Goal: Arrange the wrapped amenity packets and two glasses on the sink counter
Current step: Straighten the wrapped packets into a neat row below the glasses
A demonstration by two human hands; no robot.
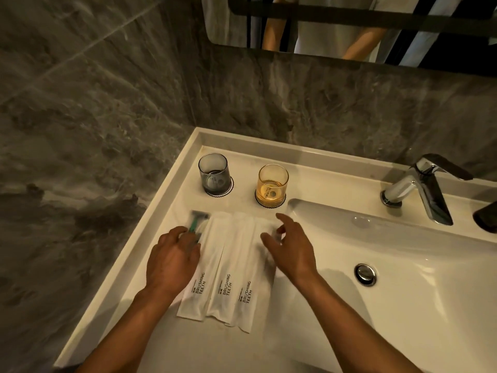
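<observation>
Three white packets (228,267) printed "BRUSHING TEETH" lie side by side on the sink counter (166,208), slightly overlapping. A clear-wrapped razor with a green handle (195,223) lies at their left edge. My left hand (172,261) rests on the razor packet's lower end, fingers curled over it. My right hand (291,250) hovers over the rightmost packet with fingers spread, and may be touching it. A grey glass (213,173) and an amber glass (272,183) stand upright on round coasters behind the packets.
The basin (403,265) with its drain plug (365,274) lies to the right. A chrome faucet (422,187) stands at the back right, a dark object (486,218) beside it. Marble walls close the left and back. A mirror (336,28) hangs above.
</observation>
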